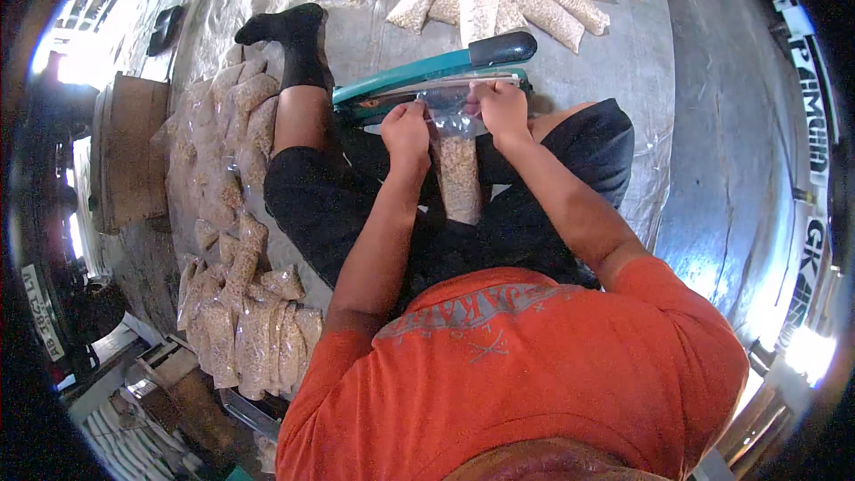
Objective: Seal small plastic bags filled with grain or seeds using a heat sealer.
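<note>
Between my two hands hangs a clear plastic bag (459,180), its lower part filled with pale, puffed-looking pieces. My left hand (406,135) pinches the left corner of its top edge. At the right corner, my right hand (500,111) grips the plastic with closed fingers. The bag's top edge lies at a green hand-lever bag sealer (401,80), whose lever has a black grip (503,49) and appears raised above the base. My hands are close in front of the sealer, and the bag's filled end hangs towards my lap.
Many filled bags (543,4) fan out on the floor beyond the sealer. Another heap of filled bags (223,142) lies along my left, with more bags (258,330) nearer me. A wooden box (131,151) stands farther left. My outstretched leg (303,116) lies between heap and sealer.
</note>
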`<act>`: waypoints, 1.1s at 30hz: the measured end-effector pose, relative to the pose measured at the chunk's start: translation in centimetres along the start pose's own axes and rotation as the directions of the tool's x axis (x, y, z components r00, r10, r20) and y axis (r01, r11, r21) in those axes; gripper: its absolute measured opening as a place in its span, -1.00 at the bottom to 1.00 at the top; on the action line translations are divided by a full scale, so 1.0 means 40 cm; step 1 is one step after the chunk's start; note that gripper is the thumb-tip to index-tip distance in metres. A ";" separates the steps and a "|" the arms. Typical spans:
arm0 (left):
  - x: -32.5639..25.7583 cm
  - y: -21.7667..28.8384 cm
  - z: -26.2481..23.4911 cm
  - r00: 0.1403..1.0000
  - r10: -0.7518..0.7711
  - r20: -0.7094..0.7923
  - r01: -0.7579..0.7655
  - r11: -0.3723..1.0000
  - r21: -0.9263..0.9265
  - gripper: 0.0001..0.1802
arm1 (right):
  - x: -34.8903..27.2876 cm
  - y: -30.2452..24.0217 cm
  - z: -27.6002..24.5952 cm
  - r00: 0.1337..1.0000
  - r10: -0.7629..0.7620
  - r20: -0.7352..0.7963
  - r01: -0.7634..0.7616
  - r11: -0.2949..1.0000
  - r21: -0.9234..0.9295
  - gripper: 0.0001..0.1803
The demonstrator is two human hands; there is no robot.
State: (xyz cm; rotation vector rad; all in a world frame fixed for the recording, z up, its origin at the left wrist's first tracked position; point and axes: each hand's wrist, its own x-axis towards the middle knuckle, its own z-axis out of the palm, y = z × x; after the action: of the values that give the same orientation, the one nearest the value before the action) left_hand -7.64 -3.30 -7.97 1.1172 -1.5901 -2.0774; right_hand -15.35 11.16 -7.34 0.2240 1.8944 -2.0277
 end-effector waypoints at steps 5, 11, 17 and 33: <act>-0.004 -0.003 0.032 0.998 -0.055 -0.030 0.054 0.998 -0.044 -0.75 | 0.022 0.022 0.001 0.995 -0.096 -0.041 0.089 0.985 -0.146 -0.76; 0.049 -0.045 0.034 1.000 -0.017 0.004 0.017 1.000 -0.010 -0.73 | 0.052 0.054 -0.017 0.990 -0.130 -0.057 0.117 0.973 -0.198 -0.74; 0.027 -0.024 0.051 0.999 -0.036 -0.032 0.037 0.998 0.049 -0.74 | 0.074 0.087 -0.040 0.971 -0.228 -0.071 0.176 0.883 -0.434 -0.70; 0.032 -0.030 0.046 0.998 -0.057 0.015 0.057 0.998 0.026 -0.73 | -0.016 -0.012 -0.106 0.829 -0.546 -0.122 0.393 0.724 -0.567 -0.71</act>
State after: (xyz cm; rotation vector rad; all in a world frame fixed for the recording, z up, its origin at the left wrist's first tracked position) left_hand -9.54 -2.46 -9.41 1.1706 -1.6144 -2.1131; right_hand -15.46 15.45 -7.03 -0.1502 2.8526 -1.7097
